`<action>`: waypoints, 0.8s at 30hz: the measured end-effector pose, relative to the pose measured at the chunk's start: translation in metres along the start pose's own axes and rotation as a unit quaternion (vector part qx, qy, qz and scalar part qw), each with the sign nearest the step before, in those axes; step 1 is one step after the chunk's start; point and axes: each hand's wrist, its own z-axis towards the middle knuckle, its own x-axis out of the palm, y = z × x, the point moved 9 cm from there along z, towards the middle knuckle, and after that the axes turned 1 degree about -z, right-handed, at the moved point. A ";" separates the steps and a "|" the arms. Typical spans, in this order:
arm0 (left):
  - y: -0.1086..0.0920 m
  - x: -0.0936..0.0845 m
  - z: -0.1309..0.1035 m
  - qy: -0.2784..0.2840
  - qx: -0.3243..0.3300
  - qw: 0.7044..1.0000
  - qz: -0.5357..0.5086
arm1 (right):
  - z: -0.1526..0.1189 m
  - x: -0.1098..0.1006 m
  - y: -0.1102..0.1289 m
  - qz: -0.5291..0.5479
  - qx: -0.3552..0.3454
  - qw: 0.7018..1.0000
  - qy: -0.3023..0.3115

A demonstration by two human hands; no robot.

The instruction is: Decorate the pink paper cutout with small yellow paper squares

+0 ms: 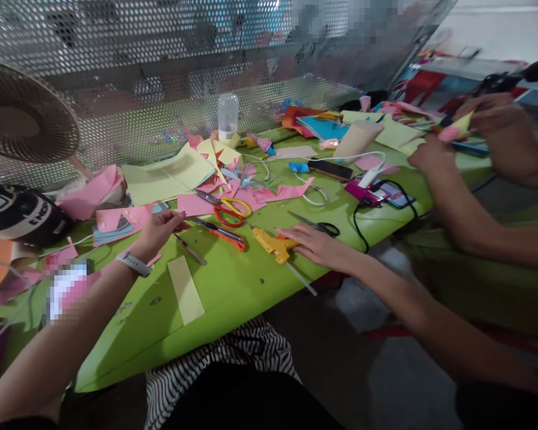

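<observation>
My left hand (159,232) is over the left part of the green table, thumb and fingertips pinched together. What they hold, if anything, is too small to make out. Just right of those fingertips lies a utility knife (224,234) with an orange-red and black handle. My right hand (316,245) rests with stretched fingers across the handle end of a yellow glue gun (269,242), which lies on the table. A clear glue stick (301,279) sticks out behind the gun. Red-and-yellow scissors (231,210) lie beyond the knife, and black-handled scissors (316,224) beyond my right hand.
A pale yellow paper strip (186,289) and tweezers (189,248) lie near my left hand. Pink paper scraps (260,196), yellow sheets (165,176), a phone (330,169) and a magenta power adapter (367,192) cover the back. A fan (22,113) stands left. At right, another person's hands (434,158) hold folded paper.
</observation>
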 end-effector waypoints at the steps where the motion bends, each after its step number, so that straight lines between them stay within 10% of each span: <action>1: 0.002 0.001 0.006 -0.004 -0.003 1.000 0.011 | 0.001 0.001 -0.002 0.003 -0.001 1.000 0.006; 9: 0.010 0.000 0.039 -0.027 0.000 0.993 0.112 | 0.037 -0.021 -0.029 0.018 0.006 1.000 0.011; 14: 0.015 -0.018 0.058 -0.071 0.001 0.980 0.185 | 0.094 -0.040 -0.065 -0.019 0.199 0.980 -0.013; 24: 0.029 -0.018 0.094 -0.079 -0.054 0.967 0.238 | 0.179 -0.016 0.011 -0.109 0.101 0.988 0.039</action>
